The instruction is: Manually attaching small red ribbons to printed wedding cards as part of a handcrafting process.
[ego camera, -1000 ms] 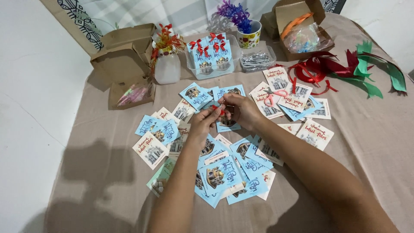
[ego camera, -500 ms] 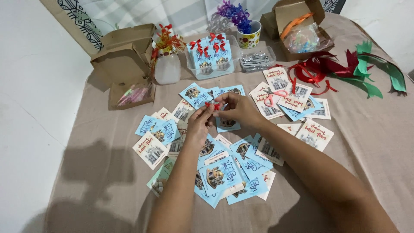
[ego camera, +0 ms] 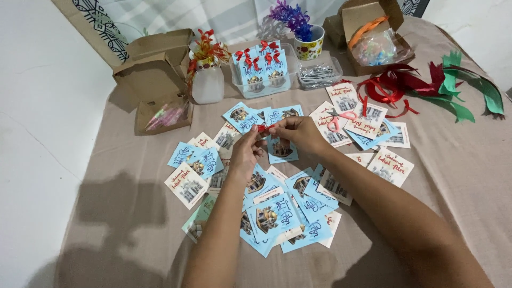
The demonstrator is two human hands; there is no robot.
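Both hands meet over the middle of the cloth (ego camera: 453,176): the left hand (ego camera: 246,152) and right hand (ego camera: 298,133) pinch a small red bow (ego camera: 262,128) between their fingertips, just above a blue card (ego camera: 281,149). Blue and white square cards (ego camera: 266,213) lie scattered around the wrists. Along the far edge stand an open brown box (ego camera: 154,74) at the left, a clear tray (ego camera: 261,80) of blue cards topped with red bows, and another open box (ego camera: 373,32) at the right. Red ribbon (ego camera: 389,88) and green ribbon (ego camera: 469,96) lie toward the right corner. Since half a second ago the hands have stayed together, hardly shifted.
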